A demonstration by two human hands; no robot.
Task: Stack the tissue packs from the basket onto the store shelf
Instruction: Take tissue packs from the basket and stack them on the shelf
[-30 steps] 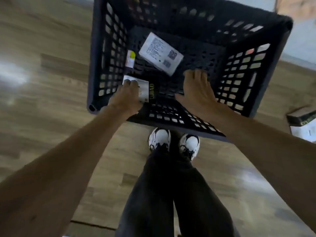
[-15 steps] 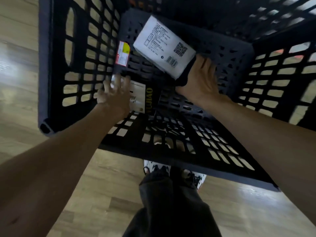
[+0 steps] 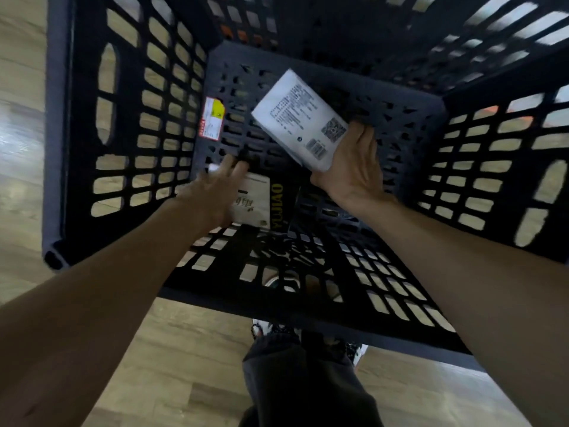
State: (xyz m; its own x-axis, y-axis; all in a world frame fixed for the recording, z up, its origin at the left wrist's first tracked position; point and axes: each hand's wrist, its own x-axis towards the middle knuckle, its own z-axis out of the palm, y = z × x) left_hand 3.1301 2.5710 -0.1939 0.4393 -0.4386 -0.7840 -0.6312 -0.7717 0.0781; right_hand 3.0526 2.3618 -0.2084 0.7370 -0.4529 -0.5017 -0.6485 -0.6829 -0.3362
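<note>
The right hand [image 3: 351, 171], right of centre, grips a white tissue pack [image 3: 295, 115] from beneath, holding it tilted above the basket bottom with its printed text, QR code and barcode facing up. The left hand [image 3: 215, 192], left of centre, lies over a second tissue pack [image 3: 255, 208] on the bottom. Its fingers reach across the pack's far edge, and whether they curl round it cannot be told. Both packs are inside the dark lattice basket [image 3: 55, 149]. A red and yellow sticker [image 3: 211, 118] sits at the left of the basket bottom. Below are dark trousers [image 3: 301, 383] and a wooden floor [image 3: 184, 365].
</note>
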